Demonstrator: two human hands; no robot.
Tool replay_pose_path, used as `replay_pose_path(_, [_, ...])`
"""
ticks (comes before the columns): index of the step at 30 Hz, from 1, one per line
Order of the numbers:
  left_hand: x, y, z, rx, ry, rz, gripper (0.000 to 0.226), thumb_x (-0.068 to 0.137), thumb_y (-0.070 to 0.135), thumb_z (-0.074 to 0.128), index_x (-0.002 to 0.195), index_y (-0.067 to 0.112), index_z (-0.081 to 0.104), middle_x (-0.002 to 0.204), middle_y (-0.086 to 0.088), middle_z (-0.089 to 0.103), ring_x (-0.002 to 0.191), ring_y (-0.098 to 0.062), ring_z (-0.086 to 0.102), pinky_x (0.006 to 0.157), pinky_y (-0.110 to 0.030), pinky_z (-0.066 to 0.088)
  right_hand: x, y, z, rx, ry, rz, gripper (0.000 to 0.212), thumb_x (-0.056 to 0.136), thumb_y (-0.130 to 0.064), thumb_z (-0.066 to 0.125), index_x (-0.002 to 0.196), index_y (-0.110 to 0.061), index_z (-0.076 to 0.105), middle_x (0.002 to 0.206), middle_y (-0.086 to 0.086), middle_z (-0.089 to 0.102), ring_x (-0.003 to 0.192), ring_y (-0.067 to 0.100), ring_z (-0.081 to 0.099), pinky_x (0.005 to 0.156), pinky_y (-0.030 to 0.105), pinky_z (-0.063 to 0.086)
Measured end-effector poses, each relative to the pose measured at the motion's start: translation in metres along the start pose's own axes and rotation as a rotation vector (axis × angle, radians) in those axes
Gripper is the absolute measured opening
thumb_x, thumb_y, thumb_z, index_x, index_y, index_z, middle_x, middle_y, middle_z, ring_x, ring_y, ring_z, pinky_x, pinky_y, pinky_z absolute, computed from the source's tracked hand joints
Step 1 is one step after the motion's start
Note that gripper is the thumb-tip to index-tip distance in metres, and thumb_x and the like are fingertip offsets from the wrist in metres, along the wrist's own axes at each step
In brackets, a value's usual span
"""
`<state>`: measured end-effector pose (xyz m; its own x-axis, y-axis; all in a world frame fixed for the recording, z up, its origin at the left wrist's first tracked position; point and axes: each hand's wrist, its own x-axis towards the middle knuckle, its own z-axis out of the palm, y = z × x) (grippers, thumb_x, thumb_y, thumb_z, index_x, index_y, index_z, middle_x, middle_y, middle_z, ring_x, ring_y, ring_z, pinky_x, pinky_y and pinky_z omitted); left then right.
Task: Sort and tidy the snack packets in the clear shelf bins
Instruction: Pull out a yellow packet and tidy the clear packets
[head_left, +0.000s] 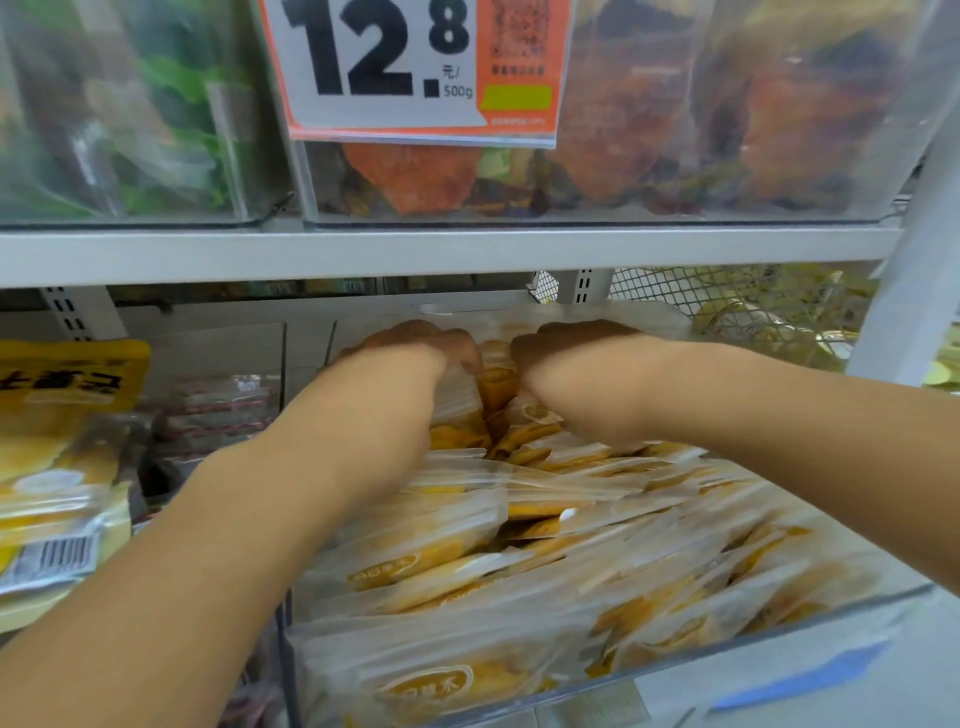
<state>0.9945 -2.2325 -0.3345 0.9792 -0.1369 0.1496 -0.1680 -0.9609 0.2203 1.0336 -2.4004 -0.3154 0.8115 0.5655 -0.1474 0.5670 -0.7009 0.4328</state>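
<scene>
Reaching deep into the clear bin with both hands, side by side at the back. Left hand curled, fingers down among the yellow snack packets; right hand curled the same way, just beside it. Cannot tell which packet each hand grips, too blurry. Packets piled in rows, filling the bin from front to back. Bigger yellow bag off to the left. Price sign hanging on the shelf above.
</scene>
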Motion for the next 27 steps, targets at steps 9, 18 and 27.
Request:
replay_pose_path(9, [0.001, 0.005, -0.005, -0.012, -0.168, 0.051, 0.046, 0.085, -0.002, 0.058, 0.098, 0.042, 0.056, 0.118, 0.008, 0.045, 0.1, -0.02, 0.047, 0.077, -0.028, 0.04, -0.041, 0.029, -0.009, 0.479, 0.092, -0.141, 0.041, 0.079, -0.056, 0.074, 0.117, -0.038, 0.07, 0.095, -0.023, 0.067, 0.089, -0.005, 0.061, 0.078, 0.016, 0.052])
replay_pose_path(18, [-0.015, -0.013, -0.011, -0.041, -0.284, 0.152, 0.065, 0.066, 0.089, 0.036, 0.108, 0.047, 0.062, 0.103, 0.024, 0.062, 0.091, 0.002, 0.057, 0.085, -0.028, 0.05, -0.043, 0.038, 0.0, 0.431, -0.111, -0.182, 0.051, 0.079, -0.046, 0.079, 0.127, -0.039, 0.065, 0.117, -0.03, 0.065, 0.105, -0.013, 0.058, 0.094, 0.013, 0.047])
replay_pose_path(27, [-0.019, -0.009, -0.015, -0.096, -0.191, 0.213, 0.065, 0.062, 0.093, 0.04, 0.104, 0.05, 0.063, 0.102, 0.025, 0.065, 0.091, 0.007, 0.057, 0.082, -0.024, 0.05, -0.002, 0.028, 0.004, 0.23, 0.19, 0.014, 0.009, 0.093, -0.017, 0.062, 0.095, -0.026, 0.064, 0.094, -0.006, 0.061, 0.085, 0.019, 0.059, 0.07, 0.023, 0.039])
